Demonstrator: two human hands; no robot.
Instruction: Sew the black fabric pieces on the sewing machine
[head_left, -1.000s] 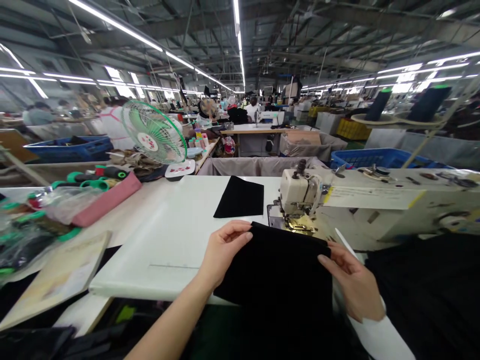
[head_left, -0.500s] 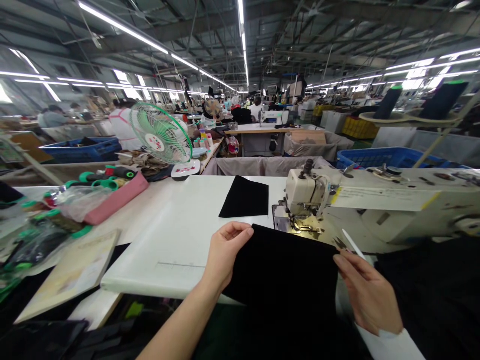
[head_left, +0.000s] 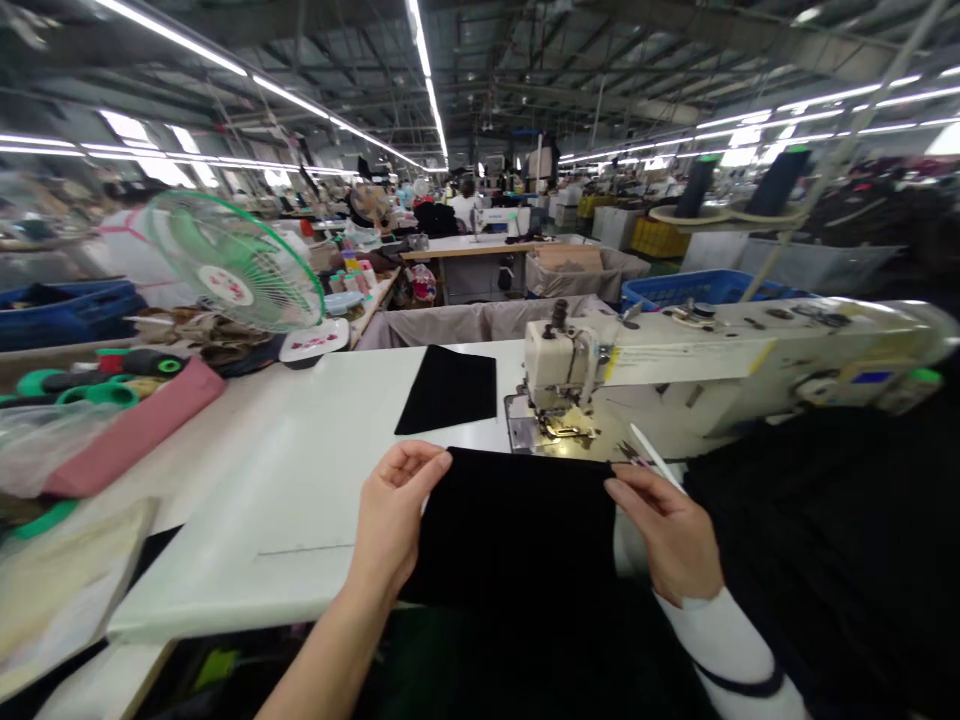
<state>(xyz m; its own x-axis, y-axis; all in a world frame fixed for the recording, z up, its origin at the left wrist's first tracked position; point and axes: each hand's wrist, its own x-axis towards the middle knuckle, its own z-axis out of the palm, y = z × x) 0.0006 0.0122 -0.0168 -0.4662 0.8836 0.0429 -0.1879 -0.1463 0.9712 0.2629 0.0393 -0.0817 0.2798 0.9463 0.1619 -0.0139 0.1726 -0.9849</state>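
Observation:
A piece of black fabric (head_left: pixel 517 530) hangs between my two hands, its top edge stretched nearly level at the table's front. My left hand (head_left: pixel 394 510) pinches the upper left corner between thumb and fingers. The upper right corner is in the closed fingertips of my right hand (head_left: pixel 671 525). Just beyond the cloth stands a cream sewing machine (head_left: pixel 559 360), its presser foot over a shiny metal plate. Another black fabric piece (head_left: pixel 450 388) lies flat on the white table (head_left: pixel 300 450), left of the machine. Behind my right fingers are a white pen-like stick (head_left: pixel 656 455) and small snips (head_left: pixel 630 452), partly hidden.
At the left are a green fan (head_left: pixel 236 265), a pink box (head_left: pixel 135 430) beside thread spools, and a worn pad (head_left: pixel 67 590). Dark cloth (head_left: pixel 825 540) is heaped at the right. A blue crate (head_left: pixel 705 287) and thread cones (head_left: pixel 776 185) stand behind the machine.
The view has turned to the right, so the table and machine appear further left. Both hands still hold the black fabric by its corners, its top edge now nearer level.

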